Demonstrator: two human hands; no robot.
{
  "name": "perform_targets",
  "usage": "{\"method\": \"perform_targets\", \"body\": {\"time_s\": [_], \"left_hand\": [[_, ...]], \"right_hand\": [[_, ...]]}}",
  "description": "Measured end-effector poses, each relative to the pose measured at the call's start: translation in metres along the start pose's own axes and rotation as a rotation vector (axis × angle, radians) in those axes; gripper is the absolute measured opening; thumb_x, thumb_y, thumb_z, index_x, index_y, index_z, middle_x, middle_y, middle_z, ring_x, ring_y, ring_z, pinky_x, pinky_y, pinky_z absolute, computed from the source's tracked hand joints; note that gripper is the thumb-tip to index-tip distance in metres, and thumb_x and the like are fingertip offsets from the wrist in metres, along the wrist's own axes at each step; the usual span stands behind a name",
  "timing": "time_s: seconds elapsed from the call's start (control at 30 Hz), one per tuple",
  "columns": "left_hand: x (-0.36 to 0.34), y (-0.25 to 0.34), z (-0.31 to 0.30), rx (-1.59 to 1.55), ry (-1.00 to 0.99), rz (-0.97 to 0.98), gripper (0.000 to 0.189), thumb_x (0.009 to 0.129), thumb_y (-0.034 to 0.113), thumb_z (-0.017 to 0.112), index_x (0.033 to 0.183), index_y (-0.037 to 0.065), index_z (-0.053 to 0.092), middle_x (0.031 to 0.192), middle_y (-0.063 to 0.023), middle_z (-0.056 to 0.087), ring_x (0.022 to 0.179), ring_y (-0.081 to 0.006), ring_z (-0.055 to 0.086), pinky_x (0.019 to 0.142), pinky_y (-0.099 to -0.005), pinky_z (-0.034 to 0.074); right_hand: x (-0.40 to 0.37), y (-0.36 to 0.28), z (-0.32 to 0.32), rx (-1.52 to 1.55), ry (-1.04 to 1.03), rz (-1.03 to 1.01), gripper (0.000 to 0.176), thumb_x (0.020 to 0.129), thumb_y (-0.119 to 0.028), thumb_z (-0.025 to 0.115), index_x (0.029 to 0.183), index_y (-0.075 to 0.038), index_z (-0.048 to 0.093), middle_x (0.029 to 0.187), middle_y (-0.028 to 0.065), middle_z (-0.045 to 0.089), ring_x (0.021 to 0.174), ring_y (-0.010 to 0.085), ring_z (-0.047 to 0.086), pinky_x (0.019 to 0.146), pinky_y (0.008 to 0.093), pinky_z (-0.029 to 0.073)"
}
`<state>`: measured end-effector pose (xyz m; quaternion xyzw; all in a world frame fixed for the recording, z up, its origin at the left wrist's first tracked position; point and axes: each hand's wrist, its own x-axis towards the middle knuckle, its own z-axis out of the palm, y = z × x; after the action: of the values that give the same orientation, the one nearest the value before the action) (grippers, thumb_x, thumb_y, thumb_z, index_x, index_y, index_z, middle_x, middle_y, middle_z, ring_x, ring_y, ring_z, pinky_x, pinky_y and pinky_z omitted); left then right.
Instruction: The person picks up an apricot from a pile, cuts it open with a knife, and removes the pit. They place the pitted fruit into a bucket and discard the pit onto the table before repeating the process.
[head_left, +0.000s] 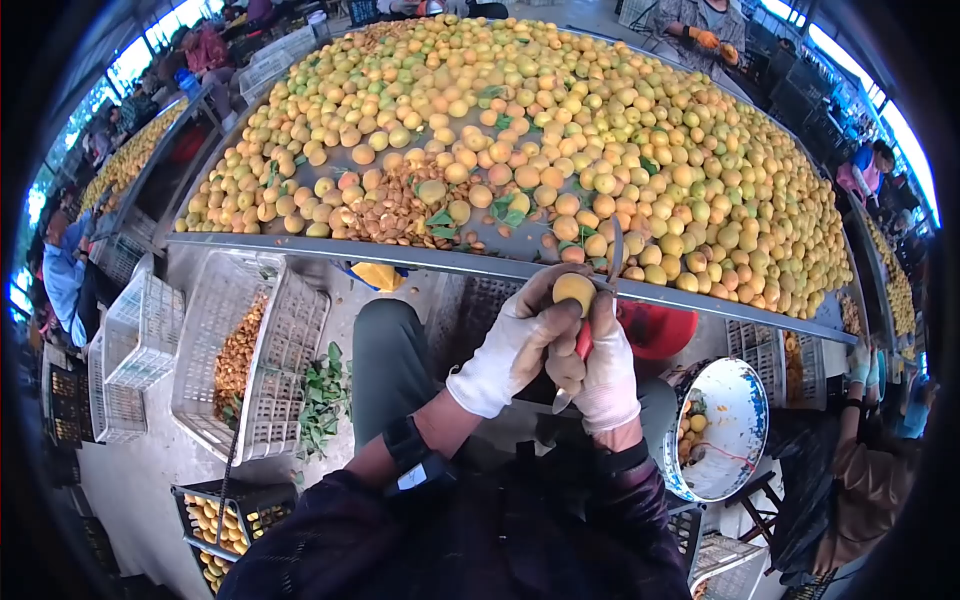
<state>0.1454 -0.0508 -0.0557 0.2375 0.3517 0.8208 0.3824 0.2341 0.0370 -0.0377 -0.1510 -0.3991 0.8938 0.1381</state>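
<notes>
My left hand [517,345], in a white glove with dirty fingers, is closed around a yellow apricot [573,291] just in front of the table edge. Close beside it, my gloved right hand [605,375] grips a knife [616,248] by its red handle. The curved blade points up past the fruit, and a metal end shows below the fist. Beyond both hands lies a big heap of apricots [700,200] on a metal-edged table [400,254]. Pits [385,205] and green leaves are scattered among the fruit near the front edge.
A white crate [270,380] holding pits stands at the left, with leaves [323,400] on the floor beside it. A red basin [655,328] sits under the table. Right of my knee is a white bucket [735,420] with apricots inside. Other people work around the tables.
</notes>
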Motion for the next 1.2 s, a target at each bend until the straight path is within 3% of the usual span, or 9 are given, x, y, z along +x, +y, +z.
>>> {"method": "perform_targets", "body": {"time_s": [0.17,0.47,0.63,0.83,0.9,1.0,1.03,1.1,1.2], "left_hand": [[0.013,-0.002,-0.008,-0.42,-0.01,-0.001,0.051,0.087,0.035,0.066,0.126,0.007,0.05,0.119,-0.003,0.058,0.106,-0.0143,0.057,0.09,-0.0317,0.048],[0.013,-0.014,-0.004,-0.404,0.104,-0.101,0.054,0.084,0.046,0.064,0.12,0.007,0.053,0.11,-0.0041,0.061,0.1,-0.0173,0.06,0.089,-0.0321,0.049],[0.012,-0.027,-0.007,-0.303,0.162,-0.121,0.055,0.085,0.052,0.057,0.118,0.008,0.055,0.109,-0.007,0.063,0.098,-0.0192,0.062,0.086,-0.0362,0.05],[0.003,-0.024,0.01,-0.341,0.156,-0.182,0.058,0.082,0.058,0.059,0.114,0.009,0.057,0.103,-0.0088,0.064,0.095,-0.0212,0.062,0.082,-0.0356,0.051],[0.004,-0.033,0.01,-0.374,0.211,-0.16,0.06,0.08,0.06,0.059,0.113,0.01,0.057,0.103,-0.0087,0.064,0.093,-0.0213,0.061,0.08,-0.0354,0.051],[0.001,-0.033,0.014,-0.313,0.211,-0.142,0.06,0.08,0.06,0.059,0.112,0.009,0.057,0.103,-0.009,0.064,0.093,-0.0206,0.061,0.08,-0.0349,0.051],[0.001,-0.033,0.013,-0.312,0.211,-0.143,0.06,0.08,0.06,0.059,0.112,0.009,0.057,0.103,-0.009,0.064,0.093,-0.0206,0.061,0.08,-0.0349,0.051],[-0.001,-0.034,0.011,-0.375,0.193,-0.158,0.054,0.083,0.054,0.061,0.11,0.007,0.058,0.102,-0.0086,0.064,0.095,-0.0199,0.06,0.084,-0.0335,0.049],[-0.005,-0.026,0.009,-0.153,0.21,-0.047,0.05,0.085,0.046,0.063,0.112,0.004,0.058,0.103,-0.0082,0.063,0.097,-0.0192,0.059,0.088,-0.0318,0.047]], "right_hand": [[-0.018,-0.017,-0.003,-0.486,0.109,-0.168,0.064,0.095,-0.048,0.048,0.134,0.001,0.037,0.074,0.0061,0.057,0.039,0.0079,0.043,0.033,0.0205,0.032],[-0.033,-0.009,-0.009,-1.008,0.195,-0.37,0.039,0.09,-0.009,0.051,0.129,-0.001,0.047,0.063,0.0069,0.055,0.054,0.0145,0.055,0.052,0.0267,0.045],[-0.031,0.0,-0.008,-1.054,0.202,-0.431,0.026,0.093,-0.012,0.051,0.117,-0.003,0.051,0.066,0.0122,0.057,0.057,0.0202,0.058,0.054,0.0305,0.046],[-0.025,0.015,-0.015,-1.222,0.214,-0.568,0.033,0.097,-0.018,0.046,0.122,0.003,0.047,0.073,0.0087,0.058,0.059,0.0131,0.052,0.056,0.0263,0.044],[-0.026,0.015,-0.008,-1.152,0.273,-0.531,0.023,0.093,-0.015,0.054,0.111,-0.002,0.051,0.08,0.0236,0.062,0.078,0.0459,0.06,0.059,0.0432,0.048],[-0.025,0.016,-0.009,-1.201,0.243,-0.645,0.021,0.094,-0.017,0.053,0.109,-0.002,0.051,0.081,0.0248,0.062,0.079,0.0475,0.059,0.058,0.0455,0.047],[-0.024,0.016,-0.011,-1.2,0.244,-0.645,0.021,0.094,-0.017,0.053,0.109,-0.002,0.051,0.081,0.0248,0.062,0.079,0.0475,0.059,0.058,0.0455,0.047],[-0.025,0.014,-0.019,-1.287,0.151,-0.588,0.037,0.097,-0.019,0.046,0.127,0.003,0.045,0.075,0.0111,0.062,0.059,0.0148,0.061,0.053,0.0246,0.045],[-0.036,-0.002,-0.011,-0.988,0.115,-0.175,0.034,0.098,-0.026,0.046,0.114,0.003,0.051,0.062,0.0057,0.056,0.044,0.0108,0.051,0.04,0.0221,0.038]]}}
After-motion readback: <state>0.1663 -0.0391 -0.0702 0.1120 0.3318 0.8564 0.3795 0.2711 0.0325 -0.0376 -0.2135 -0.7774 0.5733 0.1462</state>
